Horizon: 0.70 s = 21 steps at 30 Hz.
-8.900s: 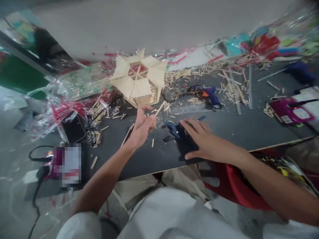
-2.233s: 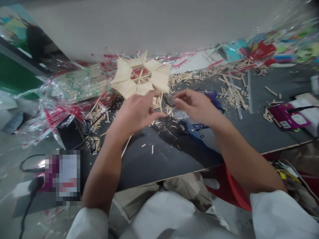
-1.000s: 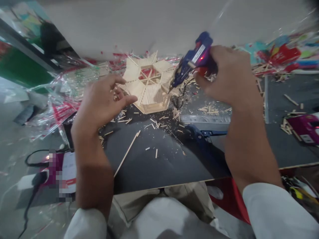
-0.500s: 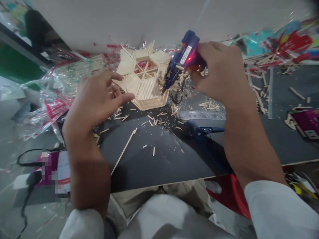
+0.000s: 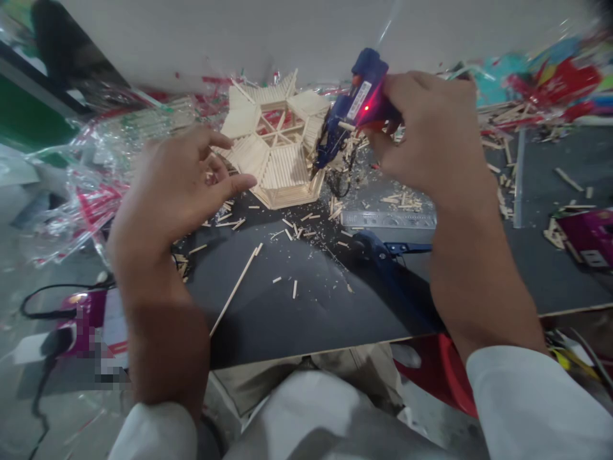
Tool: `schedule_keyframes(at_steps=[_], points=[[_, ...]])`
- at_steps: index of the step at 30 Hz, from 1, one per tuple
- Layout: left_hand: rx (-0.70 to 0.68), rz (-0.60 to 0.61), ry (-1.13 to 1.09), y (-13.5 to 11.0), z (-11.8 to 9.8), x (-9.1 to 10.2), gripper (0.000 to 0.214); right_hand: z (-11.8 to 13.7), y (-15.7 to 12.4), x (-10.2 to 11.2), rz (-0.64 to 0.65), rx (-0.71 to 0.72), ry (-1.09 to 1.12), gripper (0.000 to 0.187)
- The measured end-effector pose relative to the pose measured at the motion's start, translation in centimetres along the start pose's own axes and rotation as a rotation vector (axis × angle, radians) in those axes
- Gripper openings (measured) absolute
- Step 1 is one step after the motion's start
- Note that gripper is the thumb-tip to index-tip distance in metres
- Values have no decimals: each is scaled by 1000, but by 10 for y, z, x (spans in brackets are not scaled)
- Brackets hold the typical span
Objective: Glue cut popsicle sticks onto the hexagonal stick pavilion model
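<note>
My right hand (image 5: 431,144) grips a blue glue gun (image 5: 352,105) with a red light on, held in the air with its nozzle pointing down at the right edge of a hexagonal wooden-stick model (image 5: 272,147). My left hand (image 5: 175,185) hovers just left of the model with the fingers loosely curled and nothing visible in them. The model stands at the far side of a black board (image 5: 306,306). A long thin stick (image 5: 234,289) lies on the board below my left hand.
Blue cutters (image 5: 383,246) and a metal ruler (image 5: 387,219) lie on the board right of centre. Stick offcuts are scattered around. Crumpled clear wrappers (image 5: 100,172) lie at left, a purple box (image 5: 584,236) at right, and a cabled device (image 5: 81,313) at lower left.
My right hand picked the glue gun up from the table and brought it down to the model's right edge. My left hand let go of a short stick and moved left of the model.
</note>
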<state>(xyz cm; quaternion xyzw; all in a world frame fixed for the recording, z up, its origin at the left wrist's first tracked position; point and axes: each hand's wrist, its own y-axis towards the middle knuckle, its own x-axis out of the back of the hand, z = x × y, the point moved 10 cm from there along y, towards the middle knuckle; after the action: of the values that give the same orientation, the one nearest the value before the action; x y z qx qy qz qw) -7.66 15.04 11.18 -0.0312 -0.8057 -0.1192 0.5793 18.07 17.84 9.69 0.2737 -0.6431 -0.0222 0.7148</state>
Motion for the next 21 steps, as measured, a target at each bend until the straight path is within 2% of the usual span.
schedule_keyframes(at_steps=[6, 21], points=[[-14, 9, 4, -1, 0, 0, 55, 0, 0, -3, 51, -49, 19, 37], [-16, 15, 6, -1, -1, -1, 56, -2, 0, 2, 13, -119, 52, 43]])
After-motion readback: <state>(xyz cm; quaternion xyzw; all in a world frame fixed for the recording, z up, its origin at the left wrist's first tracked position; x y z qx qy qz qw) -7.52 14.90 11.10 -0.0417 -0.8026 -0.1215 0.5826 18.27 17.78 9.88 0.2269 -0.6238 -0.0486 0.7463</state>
